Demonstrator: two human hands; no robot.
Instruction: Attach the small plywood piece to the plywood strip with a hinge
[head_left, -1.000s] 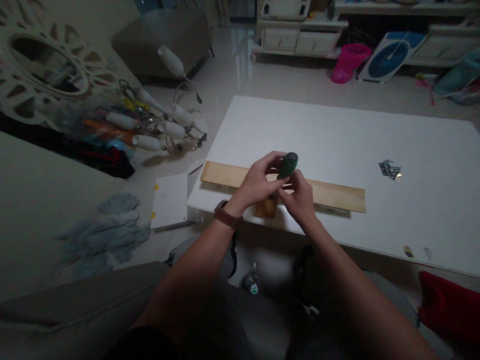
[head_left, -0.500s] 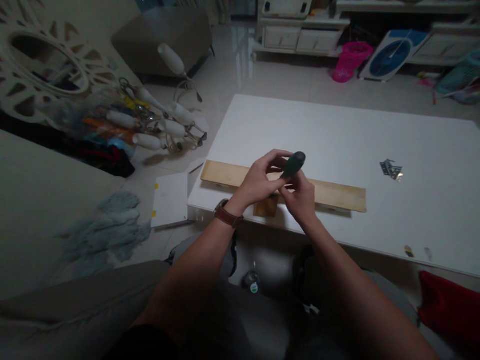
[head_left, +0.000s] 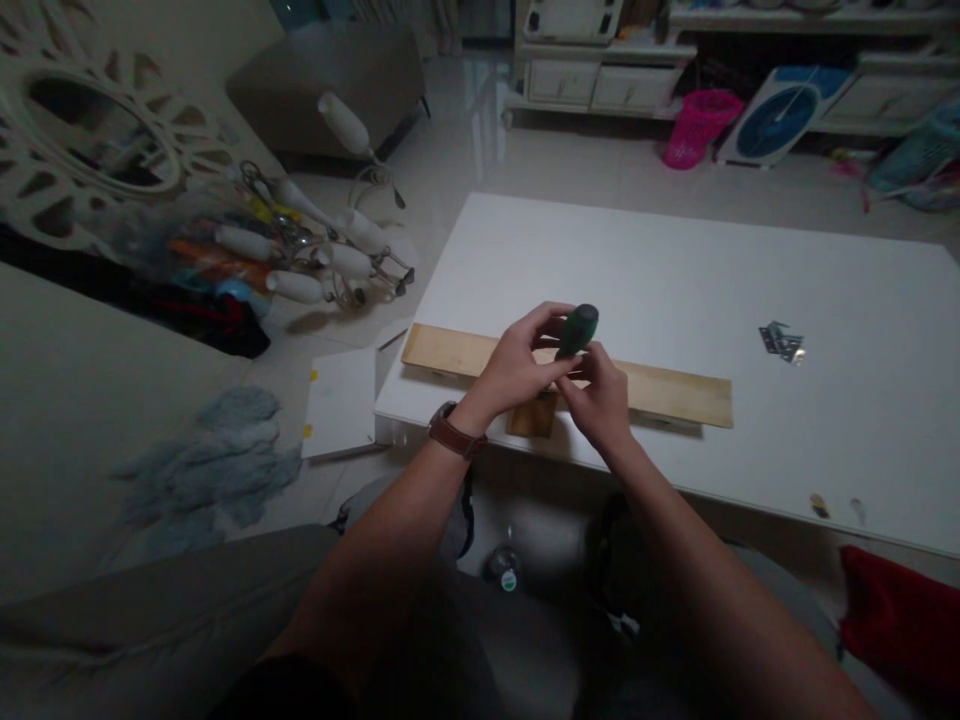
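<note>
Left hand (head_left: 525, 355) and right hand (head_left: 602, 395) are meeting over the middle of a board (head_left: 679, 393), which is lying along the near side of the white table (head_left: 675, 280). From where I am standing, the left is gripping a tool (head_left: 578, 331) by its green handle, fingers curling round it and thumb reaching its lower end. That handle is leaning a little to the right, its dark end pointing up; the hands are hiding whatever is below. The right is bending its fingers inward beside the handle's foot, and I cannot tell whether it is pinching anything. Just below the hands, a brown block (head_left: 532, 415) is showing at the board's near edge. A watch (head_left: 455, 430) is circling the left wrist. Farther right, well apart from the board, some metal pieces (head_left: 781, 342) are lying on the table.
</note>
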